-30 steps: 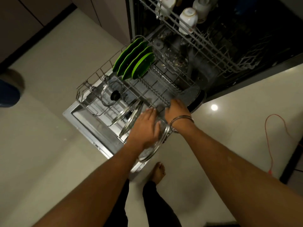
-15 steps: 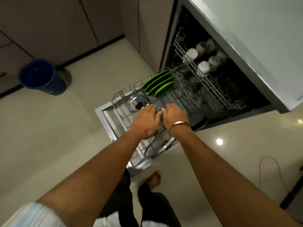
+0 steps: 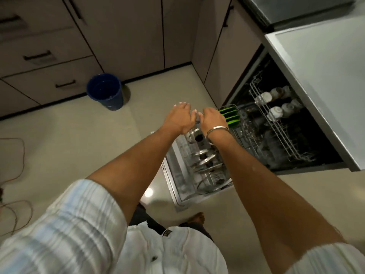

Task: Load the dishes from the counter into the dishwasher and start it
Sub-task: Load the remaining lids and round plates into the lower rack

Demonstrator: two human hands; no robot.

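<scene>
- Dishwasher (image 3: 276, 135) stands open under the counter (image 3: 320, 76), its lower rack (image 3: 199, 175) pulled out over the lowered door.
- Glass lids (image 3: 205, 161) stand on edge in that rack, green plates (image 3: 231, 116) at its inner end; white cups (image 3: 276, 111) sit upturned in the upper rack.
- My left hand (image 3: 178, 117) and right hand (image 3: 212, 120) hover side by side above the rack, fingers loose, gripping nothing.
- Blue bucket (image 3: 105, 90) sits on the floor by the cabinets.

Both arms stretched forward, left hand (image 3: 178, 118) and right hand (image 3: 212, 119) side by side, palms down, fingers loosely bent
</scene>
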